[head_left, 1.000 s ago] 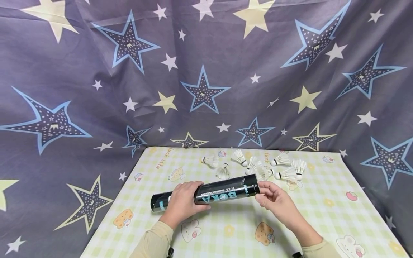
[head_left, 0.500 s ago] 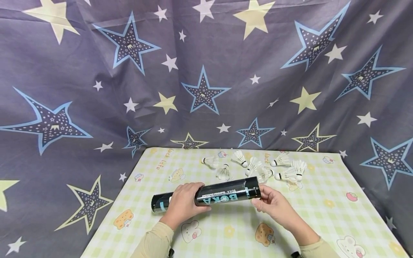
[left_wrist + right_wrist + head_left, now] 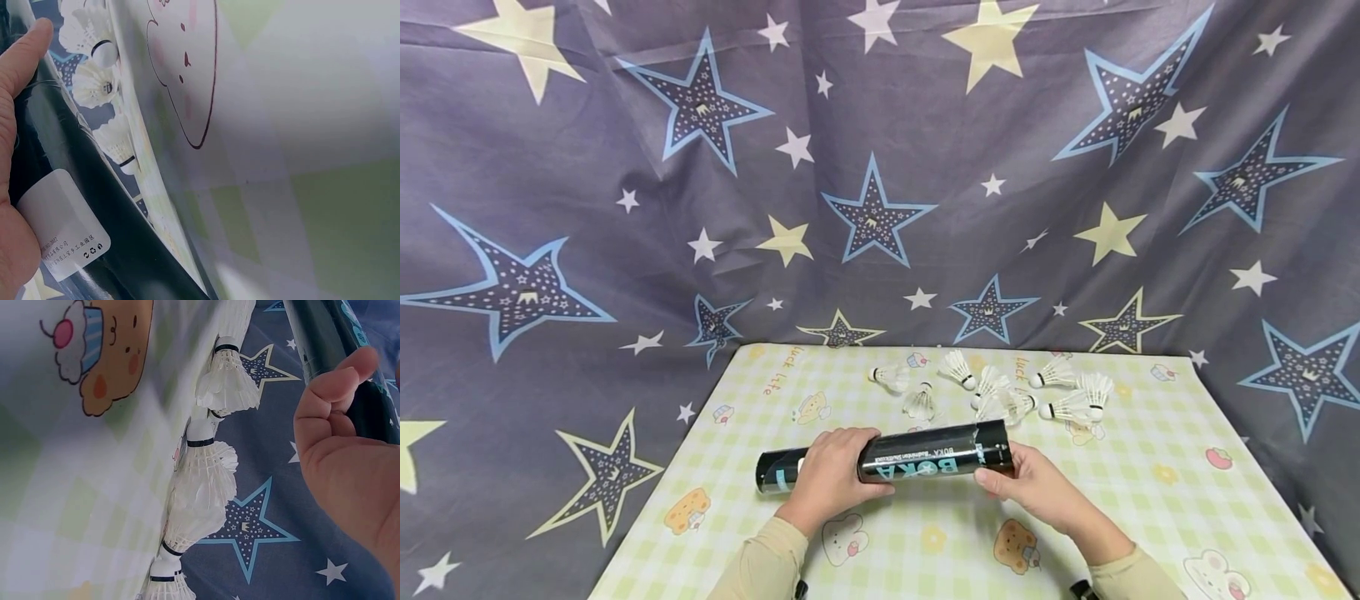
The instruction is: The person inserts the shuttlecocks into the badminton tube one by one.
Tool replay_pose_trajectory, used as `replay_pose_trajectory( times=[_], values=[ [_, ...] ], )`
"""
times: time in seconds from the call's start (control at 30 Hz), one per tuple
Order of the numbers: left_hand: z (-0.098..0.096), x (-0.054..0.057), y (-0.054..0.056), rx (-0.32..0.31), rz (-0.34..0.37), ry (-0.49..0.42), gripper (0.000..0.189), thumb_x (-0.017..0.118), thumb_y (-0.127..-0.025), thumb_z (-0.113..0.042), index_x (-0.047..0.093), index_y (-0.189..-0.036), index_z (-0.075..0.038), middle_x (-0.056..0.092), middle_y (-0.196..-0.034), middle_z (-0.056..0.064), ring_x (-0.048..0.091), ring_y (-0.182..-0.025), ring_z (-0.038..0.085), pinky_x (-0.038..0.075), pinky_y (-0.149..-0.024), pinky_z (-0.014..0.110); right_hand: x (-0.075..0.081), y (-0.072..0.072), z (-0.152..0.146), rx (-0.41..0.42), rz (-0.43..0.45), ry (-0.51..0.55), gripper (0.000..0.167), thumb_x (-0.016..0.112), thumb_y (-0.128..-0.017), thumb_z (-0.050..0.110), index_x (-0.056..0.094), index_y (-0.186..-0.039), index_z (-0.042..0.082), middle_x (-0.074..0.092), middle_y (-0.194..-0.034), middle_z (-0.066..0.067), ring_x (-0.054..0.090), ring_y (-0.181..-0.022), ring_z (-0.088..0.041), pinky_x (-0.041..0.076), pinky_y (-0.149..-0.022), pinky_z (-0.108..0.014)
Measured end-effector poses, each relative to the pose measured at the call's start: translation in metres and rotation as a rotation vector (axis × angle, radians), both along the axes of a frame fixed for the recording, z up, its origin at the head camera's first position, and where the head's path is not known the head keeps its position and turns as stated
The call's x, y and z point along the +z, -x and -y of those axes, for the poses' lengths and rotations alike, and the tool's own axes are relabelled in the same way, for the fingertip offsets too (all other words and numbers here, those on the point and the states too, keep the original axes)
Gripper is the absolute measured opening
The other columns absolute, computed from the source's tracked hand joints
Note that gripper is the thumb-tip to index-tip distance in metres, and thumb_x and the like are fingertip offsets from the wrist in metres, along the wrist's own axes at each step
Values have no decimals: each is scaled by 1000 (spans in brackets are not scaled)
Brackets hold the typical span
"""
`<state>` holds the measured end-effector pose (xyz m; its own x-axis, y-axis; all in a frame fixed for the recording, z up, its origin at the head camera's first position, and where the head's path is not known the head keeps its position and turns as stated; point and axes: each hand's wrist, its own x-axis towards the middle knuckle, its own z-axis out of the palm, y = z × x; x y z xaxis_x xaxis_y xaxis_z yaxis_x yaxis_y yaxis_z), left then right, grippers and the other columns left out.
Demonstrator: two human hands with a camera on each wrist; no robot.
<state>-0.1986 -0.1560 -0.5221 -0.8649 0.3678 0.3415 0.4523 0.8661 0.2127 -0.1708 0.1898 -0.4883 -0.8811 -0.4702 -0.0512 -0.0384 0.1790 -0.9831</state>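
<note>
- tube (image 3: 917, 457): black, BOKA print, lying crosswise in front of the person, mid-table; right end sits a bit higher in view than the left; can't confirm whether any of it rests on the table (image 3: 685, 567)
- left hand (image 3: 835, 475): grasping the tube left of its middle, fingers over the top, thumb along the near side; likely carries most of the weight, since it wraps nearest the balance point; left-wrist view shows a white sticker (image 3: 62, 219) beside the palm
- right hand (image 3: 1041, 492): grasping the tube's right end, thumb on the near lower side, fingers mostly hidden behind; probably steadies that end; whether the end is capped, can't tell
- two well-spaced holds should keep the tube from rolling or twisting; crosswise suits arms coming in from both sides
- shuttlecocks (image 3: 889, 377): loose group beyond the tube, most on their sides, several overlapping, so count is uncertain; lying this far back, they leave the near side to the arms
- edges: tube's left end well apart from the table's left edge; right hand well apart from the right edge; rearmost shuttlecocks near the back edge, curtain (image 3: 902, 108) just behind
- room: tightest past the tube's right end, nearest shuttlecocks just beyond it; a push that way could knock them; left and toward the person look roomier
</note>
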Motion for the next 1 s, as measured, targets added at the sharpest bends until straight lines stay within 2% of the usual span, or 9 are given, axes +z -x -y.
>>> replay_pose_trajectory(
  times=[0.13,0.27,0.4,0.53,0.77,0.87,1.0],
  values=[
    [0,-1,0,3,-4,14,92,94,-66,-69,66,-140,-22,76,-128,-3,72,-114,19,56,-107,45,0,0,-3,-7,-6,-13,48,69,-106,20,57,-138,-13,74,-108,-3,71,-88,-13,62,-82,-31],
    [0,-2,2,1,-12,14,92,94,-65,-69,66,-139,-23,77,-127,-4,72,-113,19,56,-106,45,0,1,-8,-28,-28,-16,43,68,-106,20,60,-137,-9,73,-101,-3,71,-86,-16,60,-76,-30],
    [-1,-3,3,2,-13,5,91,95,-65,-68,66,-139,-22,77,-126,-3,72,-113,20,56,-106,46,-1,2,-15,-25,-64,10,40,66,-106,17,60,-138,-6,74,-97,4,69,-82,-11,59,-74,-28],
    [-1,-3,4,5,-8,1,91,96,-64,-67,67,-138,-22,77,-125,-3,72,-113,20,56,-106,46,-3,2,-26,-33,-106,32,37,64,-107,12,59,-139,-6,78,-107,9,69,-84,-7,59,-74,-28],
    [-2,-4,4,4,-10,4,92,96,-64,-67,67,-138,-22,77,-127,-2,72,-113,20,56,-106,46,0,1,-54,-115,-136,24,39,61,-108,11,58,-143,-5,78,-121,10,71,-88,-12,59,-75,-28],
    [-2,-4,4,2,-12,1,92,96,-64,-67,67,-138,-22,77,-127,-2,72,-113,20,56,-106,46,0,4,-70,-169,-140,36,32,60,-109,10,63,-140,5,78,-121,12,71,-88,-12,59,-75,-27],
    [-3,-4,4,1,-14,2,92,96,-63,-68,67,-138,-22,77,-126,-3,73,-112,20,56,-105,46,-4,13,-95,-291,-95,41,24,60,-110,14,69,-129,27,79,-116,18,70,-84,-8,58,-73,-24]
  ],
)
